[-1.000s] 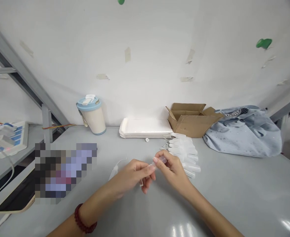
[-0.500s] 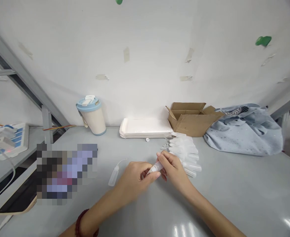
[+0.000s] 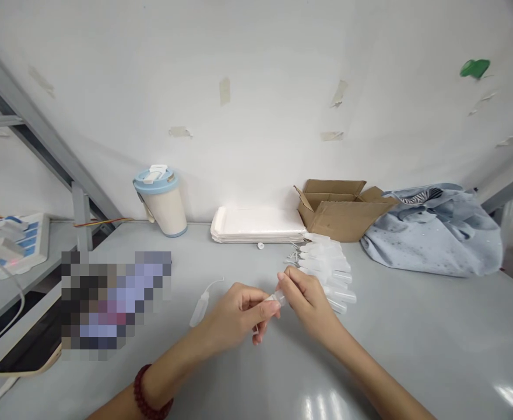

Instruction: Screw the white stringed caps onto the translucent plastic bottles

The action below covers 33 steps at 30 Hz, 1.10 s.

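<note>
A small translucent plastic squeeze bottle (image 3: 278, 298) is pinched between my two hands above the grey table. My left hand (image 3: 236, 315) closes its thumb and fingers on the white cap end. At the other end, my right hand (image 3: 305, 300) grips the bottle body, most of which its fingers hide. A similar bottle with a thin curved tail (image 3: 200, 309) lies on the table left of my left hand. Just beyond my right hand, several more translucent bottles (image 3: 326, 265) lie in a row. A tiny white cap-like piece (image 3: 260, 245) rests farther back.
White padded envelopes (image 3: 259, 224) are stacked against the wall, beside an open cardboard box (image 3: 348, 219). A grey-blue cloth bag (image 3: 435, 236) slumps at right. At left are a lidded cup (image 3: 164, 207), a phone (image 3: 31, 344) and a power strip (image 3: 24, 245).
My left fingers have shifted their grip around the cap end, and its lower fingers now show beneath. The right hand has stayed nearly in place. The view has tilted slightly.
</note>
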Each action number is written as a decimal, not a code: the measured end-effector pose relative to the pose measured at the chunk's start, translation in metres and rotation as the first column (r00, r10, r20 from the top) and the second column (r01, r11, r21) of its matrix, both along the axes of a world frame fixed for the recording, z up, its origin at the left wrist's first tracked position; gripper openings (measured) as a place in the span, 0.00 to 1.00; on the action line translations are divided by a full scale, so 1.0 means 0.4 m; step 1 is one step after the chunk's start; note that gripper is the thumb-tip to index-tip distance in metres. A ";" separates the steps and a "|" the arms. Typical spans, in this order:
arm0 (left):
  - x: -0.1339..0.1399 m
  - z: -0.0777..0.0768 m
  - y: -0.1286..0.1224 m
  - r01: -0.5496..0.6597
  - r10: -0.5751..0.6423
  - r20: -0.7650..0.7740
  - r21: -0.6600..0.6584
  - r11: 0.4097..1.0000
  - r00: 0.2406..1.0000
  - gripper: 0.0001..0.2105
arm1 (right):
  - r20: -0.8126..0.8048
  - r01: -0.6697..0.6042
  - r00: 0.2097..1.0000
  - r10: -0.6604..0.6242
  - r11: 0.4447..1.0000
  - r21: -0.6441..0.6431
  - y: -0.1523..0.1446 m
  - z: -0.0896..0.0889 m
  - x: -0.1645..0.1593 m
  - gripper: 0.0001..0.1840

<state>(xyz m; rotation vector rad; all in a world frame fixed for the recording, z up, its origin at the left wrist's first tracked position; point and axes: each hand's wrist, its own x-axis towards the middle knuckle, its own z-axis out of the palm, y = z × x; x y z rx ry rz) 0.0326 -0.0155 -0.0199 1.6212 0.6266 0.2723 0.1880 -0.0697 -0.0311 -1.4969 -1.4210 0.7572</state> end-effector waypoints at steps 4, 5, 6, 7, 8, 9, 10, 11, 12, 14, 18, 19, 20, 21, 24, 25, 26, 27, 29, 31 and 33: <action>0.004 -0.030 -0.008 -0.023 0.074 -0.072 0.540 0.841 0.995 0.18 | 0.063 0.069 0.996 -0.067 0.997 -0.028 0.011 -0.010 -0.003 0.19; 0.004 -0.044 -0.008 -0.018 0.083 -0.065 0.671 0.742 0.994 0.16 | 0.079 0.088 0.993 -0.085 0.995 -0.039 0.013 -0.015 -0.005 0.19; 0.003 -0.058 -0.007 -0.015 0.086 -0.052 0.771 0.637 0.995 0.14 | 0.091 0.108 0.991 -0.103 0.993 -0.046 0.015 -0.020 -0.007 0.19; 0.002 -0.070 -0.006 -0.018 0.090 -0.038 0.836 0.549 0.995 0.13 | 0.098 0.128 0.988 -0.123 0.991 -0.049 0.017 -0.025 -0.009 0.19; 0.001 -0.078 -0.005 -0.020 0.093 -0.030 0.869 0.495 0.995 0.12 | 0.099 0.149 0.985 -0.143 0.988 -0.048 0.018 -0.029 -0.010 0.19; 0.000 -0.081 -0.003 -0.024 0.100 -0.029 0.874 0.485 0.995 0.12 | 0.088 0.168 0.983 -0.163 0.985 -0.047 0.019 -0.033 -0.011 0.19; 0.001 -0.079 -0.002 -0.030 0.111 -0.033 0.853 0.521 0.993 0.12 | 0.061 0.177 0.983 -0.174 0.983 -0.048 0.019 -0.034 -0.011 0.19; 0.002 -0.071 -0.001 -0.039 0.121 -0.042 0.802 0.596 0.992 0.13 | 0.014 0.172 0.985 -0.171 0.984 -0.054 0.018 -0.035 -0.011 0.20; 0.003 -0.060 -0.001 -0.046 0.120 -0.054 0.711 0.702 0.991 0.14 | -0.045 0.154 0.987 -0.157 0.986 -0.062 0.016 -0.033 -0.010 0.20; 0.006 -0.032 0.001 -0.047 0.074 -0.050 0.405 0.913 0.996 0.17 | -0.165 0.104 0.980 -0.112 0.993 -0.059 0.010 -0.027 -0.009 0.20; 0.004 0.002 0.006 0.015 -0.007 0.048 -0.173 0.985 0.999 0.19 | -0.190 0.077 0.979 -0.075 0.997 0.006 -0.006 -0.015 -0.012 0.21; 0.003 0.004 0.007 0.009 0.004 0.056 -0.229 0.973 0.998 0.20 | -0.157 0.073 0.985 -0.067 0.997 0.029 -0.008 -0.015 -0.013 0.22; 0.002 0.003 0.009 0.002 0.013 0.054 -0.257 0.967 0.998 0.20 | -0.117 0.067 0.991 -0.061 0.996 0.053 -0.009 -0.015 -0.015 0.22; 0.001 0.002 0.009 -0.004 0.016 0.046 -0.249 0.969 0.999 0.20 | -0.072 0.067 0.996 -0.061 0.995 0.075 -0.009 -0.017 -0.016 0.22; 0.000 -0.008 0.007 -0.013 0.013 -0.003 -0.038 0.999 1.000 0.19 | 0.029 0.096 0.995 -0.099 0.992 0.085 -0.003 -0.024 -0.018 0.22; 0.001 -0.011 0.006 -0.015 0.016 -0.019 0.063 0.998 1.000 0.18 | 0.026 0.110 0.993 -0.112 0.992 0.060 0.000 -0.027 -0.017 0.21; 0.002 -0.015 0.004 -0.020 0.026 -0.033 0.158 0.987 0.999 0.18 | 0.005 0.114 0.993 -0.114 0.993 0.023 0.003 -0.029 -0.017 0.21; 0.002 -0.018 0.002 -0.023 0.035 -0.045 0.241 0.970 0.998 0.17 | -0.029 0.109 0.994 -0.109 0.994 -0.018 0.007 -0.032 -0.016 0.21; 0.002 -0.025 0.002 -0.006 0.037 -0.071 0.401 0.916 0.997 0.18 | -0.116 0.084 0.989 -0.095 0.992 -0.096 0.012 -0.036 -0.016 0.21; 0.001 -0.033 0.005 0.032 0.023 -0.087 0.583 0.812 0.996 0.18 | -0.199 0.061 0.976 -0.092 0.985 -0.159 0.014 -0.037 -0.016 0.21; -0.001 -0.042 0.009 0.061 0.002 -0.084 0.739 0.671 0.996 0.17 | -0.280 0.045 0.954 -0.107 0.975 -0.219 0.014 -0.034 -0.019 0.21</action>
